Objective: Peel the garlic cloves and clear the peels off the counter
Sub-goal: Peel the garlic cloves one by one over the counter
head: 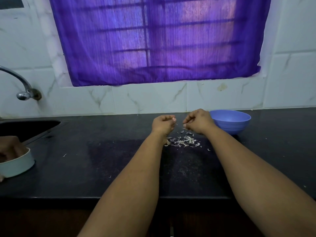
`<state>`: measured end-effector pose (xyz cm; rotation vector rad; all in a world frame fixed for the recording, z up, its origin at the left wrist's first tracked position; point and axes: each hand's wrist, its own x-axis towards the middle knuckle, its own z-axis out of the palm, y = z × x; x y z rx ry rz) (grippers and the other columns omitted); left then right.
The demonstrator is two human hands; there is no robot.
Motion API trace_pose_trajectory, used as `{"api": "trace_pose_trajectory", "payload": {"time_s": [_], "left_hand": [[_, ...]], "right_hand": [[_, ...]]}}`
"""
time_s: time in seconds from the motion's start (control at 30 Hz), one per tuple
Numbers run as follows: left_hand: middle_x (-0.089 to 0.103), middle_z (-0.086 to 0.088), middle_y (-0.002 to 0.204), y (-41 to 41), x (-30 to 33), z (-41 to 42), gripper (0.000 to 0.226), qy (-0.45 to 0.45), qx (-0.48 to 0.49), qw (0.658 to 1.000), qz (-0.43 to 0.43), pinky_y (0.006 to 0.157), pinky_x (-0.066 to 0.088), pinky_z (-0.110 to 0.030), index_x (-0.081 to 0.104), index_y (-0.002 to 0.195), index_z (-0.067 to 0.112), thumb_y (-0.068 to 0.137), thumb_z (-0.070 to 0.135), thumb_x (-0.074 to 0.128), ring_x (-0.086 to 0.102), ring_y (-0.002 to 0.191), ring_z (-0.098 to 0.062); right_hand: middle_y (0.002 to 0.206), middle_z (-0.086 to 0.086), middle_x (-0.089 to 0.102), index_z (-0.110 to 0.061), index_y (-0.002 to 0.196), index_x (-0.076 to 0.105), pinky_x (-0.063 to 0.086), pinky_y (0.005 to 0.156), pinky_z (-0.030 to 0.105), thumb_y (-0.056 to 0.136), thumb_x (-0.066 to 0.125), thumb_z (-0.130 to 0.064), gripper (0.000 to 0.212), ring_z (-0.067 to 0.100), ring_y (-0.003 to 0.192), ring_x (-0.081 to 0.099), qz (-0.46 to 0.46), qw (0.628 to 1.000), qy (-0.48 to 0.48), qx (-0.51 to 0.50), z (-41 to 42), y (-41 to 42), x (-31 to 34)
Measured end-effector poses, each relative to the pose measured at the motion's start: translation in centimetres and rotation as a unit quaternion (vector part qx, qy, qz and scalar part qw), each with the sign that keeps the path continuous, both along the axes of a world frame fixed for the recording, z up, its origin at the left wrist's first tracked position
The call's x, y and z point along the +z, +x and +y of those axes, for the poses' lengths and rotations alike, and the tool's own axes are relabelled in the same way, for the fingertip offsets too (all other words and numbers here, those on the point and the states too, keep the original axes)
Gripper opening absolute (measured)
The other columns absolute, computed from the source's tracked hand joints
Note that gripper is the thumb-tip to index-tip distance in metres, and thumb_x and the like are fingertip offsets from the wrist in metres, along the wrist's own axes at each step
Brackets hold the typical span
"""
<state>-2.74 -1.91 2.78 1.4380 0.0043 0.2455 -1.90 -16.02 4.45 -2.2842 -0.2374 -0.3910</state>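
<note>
Beside the right hand, blue bowl; contents indiscernible.

Counter: dark speckled stone, polished, faintly glossy, dusted with pale crumbs. Peels: thin, papery, dry, whitish, curled. Blue bowl: smooth plastic, matt to satin, faint ribbing round the wall. Pale bowl at far left: smooth, matt, plastic by the look. Tap: chromed metal, shiny, mirror-bright at the knob. Wall tiles: glazed white ceramic with grey marble veining, glossy, 1 brownish stain. Curtain: thin purple cloth, finely ribbed weave, translucent, matt. Sink: dark, dull finish, material unclear.
</note>
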Motion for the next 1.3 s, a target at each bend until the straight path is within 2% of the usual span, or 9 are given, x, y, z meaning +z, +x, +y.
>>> {"api": "trace_pose_trajectory", "payload": {"time_s": [0.17,0.3,0.43,0.57,0.7,0.87,1.0,1.17,1.3], "left_hand": [[0.063,-0.006,0.08,0.1,-0.2,-0.2,0.009,0.012,0.013,1.0,-0.014,0.08,0.053,-0.027,0.064,0.095,0.001,0.089,-0.004,0.061,0.059,0.075,-0.014],[0.062,-0.004,0.078,0.1,-0.2,-0.3,0.016,0.043,0.022,0.999,-0.019,0.071,0.053,-0.023,0.065,0.105,-0.002,0.091,-0.002,0.059,0.057,0.07,-0.013],[0.061,-0.006,0.077,-0.2,-0.1,-0.3,0.004,0.028,0.017,0.999,-0.017,0.066,0.053,-0.021,0.062,0.09,0.004,0.09,0.0,0.062,0.059,0.068,-0.014],[0.062,-0.01,0.079,-0.4,0.0,-0.3,0.01,-0.022,0.003,0.999,-0.026,0.065,0.057,-0.019,0.058,0.083,0.003,0.087,0.001,0.067,0.064,0.071,-0.016],[0.064,-0.013,0.08,-0.5,0.2,-0.2,0.008,-0.063,-0.01,0.996,-0.064,0.066,0.058,-0.019,0.06,0.082,0.002,0.087,-0.003,0.064,0.066,0.073,-0.018],[0.067,-0.011,0.083,-0.4,0.0,-0.4,0.01,-0.03,-0.026,0.995,-0.093,0.074,0.057,-0.018,0.066,0.092,-0.002,0.088,-0.009,0.059,0.066,0.079,-0.016],[0.068,-0.009,0.082,-0.3,-0.1,-0.4,0.013,-0.004,-0.018,0.995,-0.102,0.076,0.056,-0.02,0.067,0.088,0.004,0.087,-0.008,0.062,0.066,0.078,-0.014],[0.068,-0.007,0.086,-0.1,-0.3,-0.7,0.011,-0.007,-0.039,0.995,-0.092,0.075,0.056,-0.017,0.066,0.1,-0.003,0.091,-0.002,0.06,0.066,0.084,-0.014],[0.066,-0.006,0.083,-0.2,-0.1,-0.8,0.009,-0.014,-0.057,0.994,-0.095,0.074,0.056,-0.016,0.066,0.09,0.002,0.093,-0.001,0.057,0.066,0.08,-0.013]], "right_hand": [[0.077,0.009,0.074,-0.017,0.066,0.067,0.061,0.074,0.036,0.078,0.072,0.003,0.024,0.018,0.071,0.072,0.037,0.999,-0.014,-0.004,0.0,0.6,-0.4],[0.068,0.004,0.071,-0.015,0.074,0.069,0.06,0.069,0.03,0.082,0.073,-0.007,0.011,0.013,0.062,0.07,0.028,0.996,0.072,-0.033,0.0,0.5,0.0],[0.074,0.001,0.07,-0.017,0.078,0.073,0.054,0.068,0.026,0.078,0.079,-0.017,0.006,0.012,0.071,0.065,-0.015,0.996,0.068,-0.06,-0.2,0.2,0.2],[0.081,0.005,0.07,-0.014,0.081,0.07,0.056,0.074,0.026,0.084,0.073,-0.022,0.009,0.012,0.074,0.065,0.056,0.97,0.229,0.06,0.7,-0.2,0.1],[0.076,0.005,0.07,-0.008,0.087,0.07,0.054,0.064,0.018,0.083,0.074,-0.014,0.008,0.01,0.07,0.065,0.113,0.934,0.318,0.118,1.2,-0.5,0.2],[0.077,0.001,0.073,-0.006,0.094,0.072,0.053,0.065,0.021,0.078,0.078,-0.016,0.02,0.008,0.07,0.067,0.132,0.919,0.354,0.115,0.4,-0.4,0.2],[0.071,-0.004,0.073,-0.01,0.088,0.071,0.054,0.067,0.02,0.078,0.077,-0.012,0.012,0.007,0.073,0.068,0.15,0.911,0.369,0.11,0.6,-0.4,0.2],[0.075,-0.005,0.074,-0.014,0.087,0.069,0.049,0.075,0.024,0.081,0.074,-0.008,0.01,0.009,0.086,0.069,0.183,0.89,0.4,0.122,0.4,-0.4,0.4],[0.074,-0.006,0.073,-0.015,0.084,0.067,0.048,0.077,0.024,0.082,0.072,-0.007,0.009,0.008,0.085,0.067,0.204,0.874,0.417,0.142,0.0,-0.5,0.6]]}}
